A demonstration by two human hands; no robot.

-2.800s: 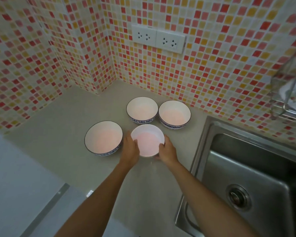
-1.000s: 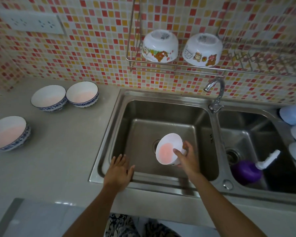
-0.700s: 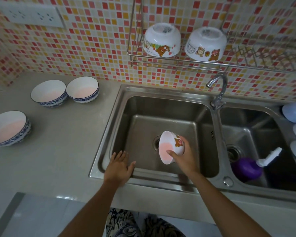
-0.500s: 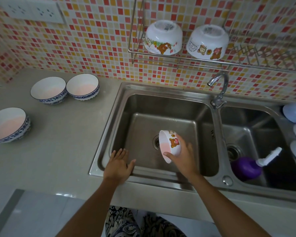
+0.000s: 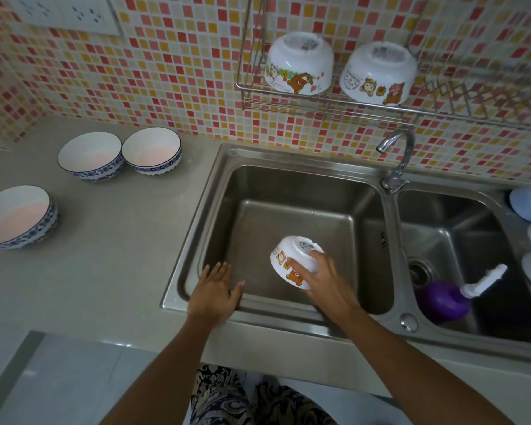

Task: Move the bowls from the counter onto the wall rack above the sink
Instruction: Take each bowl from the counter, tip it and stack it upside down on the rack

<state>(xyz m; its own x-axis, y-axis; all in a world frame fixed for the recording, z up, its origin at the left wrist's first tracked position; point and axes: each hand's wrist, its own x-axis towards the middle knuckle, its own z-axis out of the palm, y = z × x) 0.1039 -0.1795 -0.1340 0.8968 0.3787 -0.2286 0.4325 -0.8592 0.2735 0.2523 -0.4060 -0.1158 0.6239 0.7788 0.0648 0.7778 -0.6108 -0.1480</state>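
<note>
While my right hand (image 5: 322, 280) clamps around the small white bowl printed with cartoon bears (image 5: 293, 262), the bowl hangs upside down over the left basin of the stainless-steel double sink (image 5: 215, 191), its foot ring up and tilted away from me, its rim down toward my palm. My fingers wrap over its far side and base, so I cannot see the thumb. My left hand (image 5: 215, 289) holds nothing — it lies flat, fingers spread apart, on the front left corner of the basin's rim.

Above the sink, the chrome wire wall rack (image 5: 319, 105) hangs on the red, yellow and white mosaic tiles, and two more white bear-printed bowls sit on it upside down, side by side: the left rack bowl (image 5: 299, 62) and the right rack bowl (image 5: 379, 73). The rack's right stretch shows only bare wire.

On the beige stone counter (image 5: 114, 240) to the left, three white bowls with blue patterned bands stand upright: the back pair touch each other near the wall — back-left bowl (image 5: 89, 154) and back-right bowl (image 5: 152, 150) — and the larger nearest bowl (image 5: 16, 216) stands apart at the picture's left edge.

A curved chrome tap (image 5: 396, 157) rises between the basins, and a purple bottle with a white pump (image 5: 445, 299) lies in the right basin.
</note>
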